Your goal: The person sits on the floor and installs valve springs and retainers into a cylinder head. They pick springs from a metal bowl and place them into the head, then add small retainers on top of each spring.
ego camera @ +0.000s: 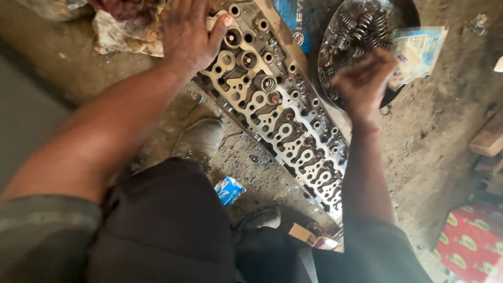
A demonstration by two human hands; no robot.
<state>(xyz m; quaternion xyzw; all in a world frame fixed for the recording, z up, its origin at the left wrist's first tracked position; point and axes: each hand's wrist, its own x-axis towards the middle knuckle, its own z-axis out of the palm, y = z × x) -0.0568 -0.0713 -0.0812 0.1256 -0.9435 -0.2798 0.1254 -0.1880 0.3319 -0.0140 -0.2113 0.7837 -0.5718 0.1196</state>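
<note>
A long metal cylinder head lies slanted on the dirt floor, with several valve springs fitted at its far end. My left hand rests flat on that far end, fingers spread, thumb beside a fitted spring. My right hand hovers blurred over the near rim of a round metal bowl filled with loose springs. Its fingers are curled; whether they hold anything cannot be told.
A dirty rag lies beside my left hand. Paper packets sit right of the bowl. My shoe and a small blue wrapper lie near the head. A red patterned box and wooden pieces stand at right.
</note>
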